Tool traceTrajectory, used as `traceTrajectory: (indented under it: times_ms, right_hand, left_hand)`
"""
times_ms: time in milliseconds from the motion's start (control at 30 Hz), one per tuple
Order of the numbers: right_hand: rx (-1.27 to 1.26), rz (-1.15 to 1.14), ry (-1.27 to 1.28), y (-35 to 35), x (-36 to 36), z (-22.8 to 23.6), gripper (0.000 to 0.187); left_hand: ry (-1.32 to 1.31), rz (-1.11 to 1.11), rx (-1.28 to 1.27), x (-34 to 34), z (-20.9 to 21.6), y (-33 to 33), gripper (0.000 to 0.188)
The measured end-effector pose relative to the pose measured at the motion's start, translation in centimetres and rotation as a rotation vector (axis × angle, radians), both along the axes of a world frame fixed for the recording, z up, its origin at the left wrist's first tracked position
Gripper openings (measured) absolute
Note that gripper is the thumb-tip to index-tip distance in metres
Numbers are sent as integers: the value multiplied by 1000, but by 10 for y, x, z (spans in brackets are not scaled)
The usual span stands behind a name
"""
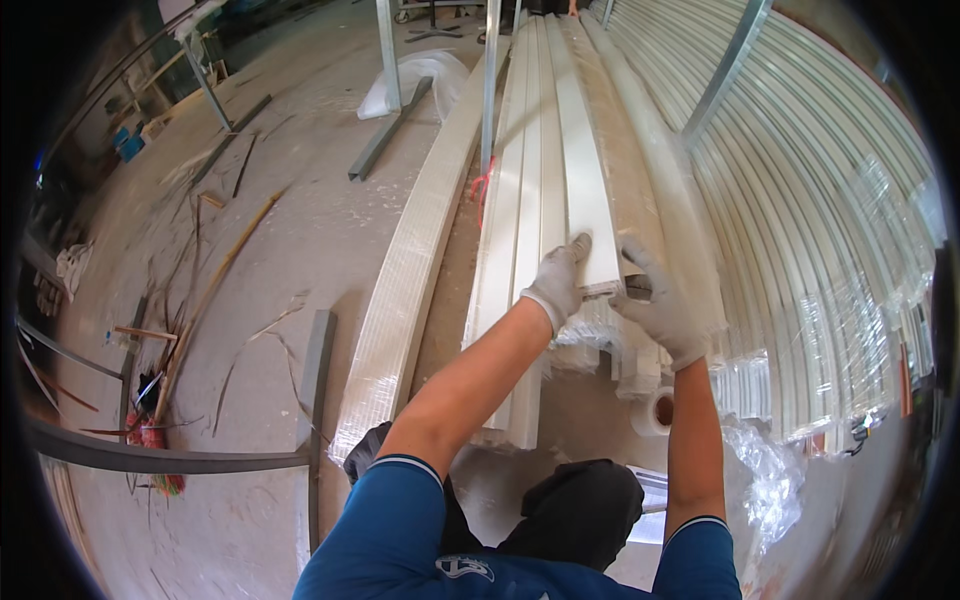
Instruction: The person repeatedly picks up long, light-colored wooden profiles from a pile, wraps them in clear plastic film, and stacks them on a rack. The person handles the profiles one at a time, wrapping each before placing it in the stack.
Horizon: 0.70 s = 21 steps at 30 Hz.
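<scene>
Long white panels (pixel 545 130) lie side by side, stretching away from me. My left hand (pixel 556 278), in a pale work glove, grips the near end of one white panel (pixel 588 190), its thumb lying on the top face. Just right of that end is my right hand (pixel 665 312), also gloved. Its fingers and thumb are spread apart, with a dark gap between them. Whether it touches the panel's corner, I cannot tell. Clear plastic film (pixel 610 325) wraps the panel ends below my hands.
At right is a large stack of film-wrapped ribbed panels (pixel 800 220). A wrapped bundle (pixel 400 330) lies left. Metal posts (pixel 491 90) rise beside the panels; a steel frame bar (pixel 180 458) crosses the lower left. A film roll (pixel 655 412) and crumpled film (pixel 765 475) sit near my right arm.
</scene>
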State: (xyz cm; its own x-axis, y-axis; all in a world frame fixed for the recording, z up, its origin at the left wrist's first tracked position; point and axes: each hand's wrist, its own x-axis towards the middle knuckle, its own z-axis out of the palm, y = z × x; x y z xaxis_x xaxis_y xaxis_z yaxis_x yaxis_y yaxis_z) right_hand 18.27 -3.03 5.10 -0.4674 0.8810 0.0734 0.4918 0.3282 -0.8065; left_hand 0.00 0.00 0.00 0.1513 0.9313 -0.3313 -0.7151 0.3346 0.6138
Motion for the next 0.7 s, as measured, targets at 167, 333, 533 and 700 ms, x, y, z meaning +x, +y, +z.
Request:
traceTrajectory:
  times_ms: [167, 333, 533, 700]
  right_hand:
    - [-453, -235, 589, 2, -18, -15, 93]
    - [-519, -277, 804, 33, -41, -42, 98]
    - [-551, -351, 829, 33, -20, -67, 94]
    - [-541, -391, 764, 27, -27, -87, 93]
  left_hand:
    - [-91, -42, -37, 1, 16, -14, 38]
    - [560, -407, 100, -33, -5, -19, 50]
    - [556, -128, 98, -57, -42, -73, 38]
    - [-45, 24, -321, -2, -91, -128, 40]
